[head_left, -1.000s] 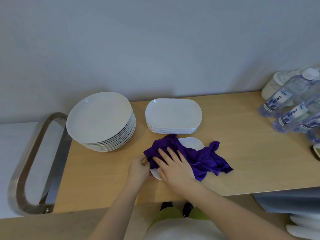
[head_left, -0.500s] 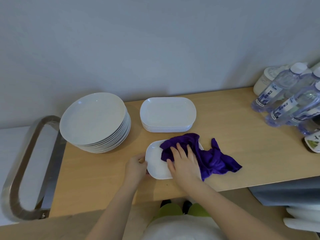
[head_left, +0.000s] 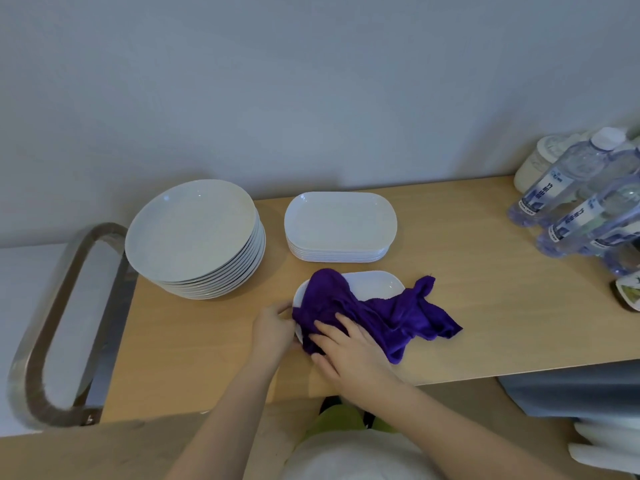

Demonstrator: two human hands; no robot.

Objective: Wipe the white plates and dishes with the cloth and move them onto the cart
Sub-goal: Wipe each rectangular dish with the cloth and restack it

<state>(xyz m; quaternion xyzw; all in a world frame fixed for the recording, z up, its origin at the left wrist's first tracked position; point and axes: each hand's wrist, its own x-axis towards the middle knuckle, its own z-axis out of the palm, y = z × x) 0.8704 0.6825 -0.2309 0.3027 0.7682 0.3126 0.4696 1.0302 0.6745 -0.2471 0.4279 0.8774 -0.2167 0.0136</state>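
right hand [head_left: 349, 355] flat, fingers spread, pressing purple cloth [head_left: 374, 317] onto the oval dish [head_left: 374, 287]. left hand [head_left: 273, 329] pinches the dish's left rim, steadying it on the bench [head_left: 485, 306]. step: wiping, mid-dish by my read. next: finish the far end, lift dish to a stack. round plates [head_left: 194, 233] and oval stack [head_left: 341, 225] sit behind.

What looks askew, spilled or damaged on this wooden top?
Nothing stands out. The round plates and oval dishes sit in neat stacks; the purple cloth trails off the dish being wiped, as expected.
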